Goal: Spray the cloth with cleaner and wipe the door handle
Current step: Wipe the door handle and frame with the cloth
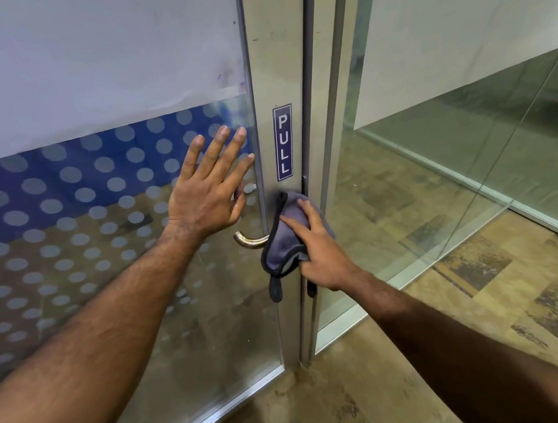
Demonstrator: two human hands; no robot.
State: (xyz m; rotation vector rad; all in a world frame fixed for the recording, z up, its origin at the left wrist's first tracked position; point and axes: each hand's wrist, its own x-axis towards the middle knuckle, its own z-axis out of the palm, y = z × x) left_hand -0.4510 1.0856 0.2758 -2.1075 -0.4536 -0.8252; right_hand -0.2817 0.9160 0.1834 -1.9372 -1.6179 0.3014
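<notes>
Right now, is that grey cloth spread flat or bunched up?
Bunched: the cloth hangs in folds over the door handle, held by the right hand.

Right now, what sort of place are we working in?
Probably an office or similar commercial interior: a metal-framed glass door with a blue PULL sign, dotted frosted film on its pane, and glass partition walls to the right over a hard floor.

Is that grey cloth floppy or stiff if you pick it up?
Probably floppy: the grey cloth with dark edging folds under the right hand and its corners dangle. Likely light too: it bunches up in one hand.
</notes>
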